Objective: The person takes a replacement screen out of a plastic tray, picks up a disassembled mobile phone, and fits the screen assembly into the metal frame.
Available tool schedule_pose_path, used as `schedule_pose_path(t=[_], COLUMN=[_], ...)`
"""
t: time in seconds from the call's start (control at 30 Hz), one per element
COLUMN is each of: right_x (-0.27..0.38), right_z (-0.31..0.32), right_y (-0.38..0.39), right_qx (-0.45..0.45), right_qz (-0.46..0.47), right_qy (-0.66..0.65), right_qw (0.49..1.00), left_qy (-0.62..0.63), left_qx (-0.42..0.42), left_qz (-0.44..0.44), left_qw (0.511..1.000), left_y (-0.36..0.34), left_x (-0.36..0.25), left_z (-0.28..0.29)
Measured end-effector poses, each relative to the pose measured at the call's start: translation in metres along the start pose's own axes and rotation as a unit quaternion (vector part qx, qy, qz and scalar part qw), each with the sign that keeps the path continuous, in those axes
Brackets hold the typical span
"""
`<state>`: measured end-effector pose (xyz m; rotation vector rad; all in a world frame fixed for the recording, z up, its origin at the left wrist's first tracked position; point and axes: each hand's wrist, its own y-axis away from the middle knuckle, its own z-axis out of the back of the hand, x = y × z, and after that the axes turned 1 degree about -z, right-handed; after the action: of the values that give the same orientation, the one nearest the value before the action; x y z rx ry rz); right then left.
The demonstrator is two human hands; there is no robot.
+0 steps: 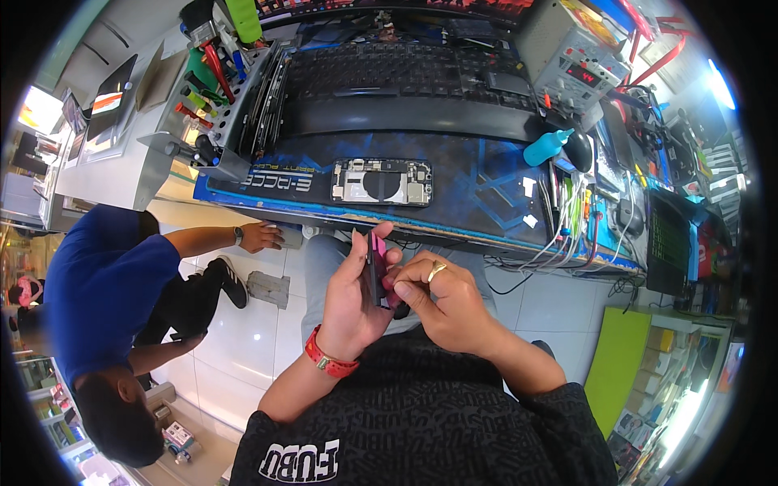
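My left hand (353, 301), with a red watch strap at the wrist, holds a thin, dark, phone-sized panel (374, 271) upright above my lap. The panel is seen nearly edge-on, and pink shows on its right side. My right hand (450, 301), wearing a gold ring, has thumb and forefinger pinched together close against that pink side. Whatever sits between those fingertips is hidden. On the dark blue mat in front lies an opened phone (348, 189), its battery and boards exposed.
Behind the mat stand a black keyboard (389, 77) and a power supply (567, 65). A light-blue squeeze bottle (549, 147) sits near cables at right. A tool holder (235, 113) is at left. Low on my left, another person in a blue shirt (105, 283) reaches toward the desk.
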<state>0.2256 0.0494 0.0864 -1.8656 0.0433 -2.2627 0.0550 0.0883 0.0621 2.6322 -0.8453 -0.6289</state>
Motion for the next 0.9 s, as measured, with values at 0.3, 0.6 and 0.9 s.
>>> schedule_pose_path(t=[0.3, 0.6, 0.9], right_x=[0.014, 0.016, 0.035], right_z=[0.009, 0.014, 0.033], right_y=[-0.007, -0.014, -0.034], right_qx=[0.022, 0.036, 0.074], right_qz=[0.024, 0.043, 0.043], right_qy=[0.025, 0.082, 0.226], right_qw=[0.999, 0.995, 0.97], left_qy=[-0.077, -0.06, -0.065], left_qx=[0.065, 0.107, 0.16], left_qz=[-0.021, 0.031, 0.082], left_qw=[0.995, 0.992, 0.982], left_y=[0.01, 0.015, 0.024], left_x=[0.0, -0.014, -0.03], left_z=[-0.007, 0.019, 0.032])
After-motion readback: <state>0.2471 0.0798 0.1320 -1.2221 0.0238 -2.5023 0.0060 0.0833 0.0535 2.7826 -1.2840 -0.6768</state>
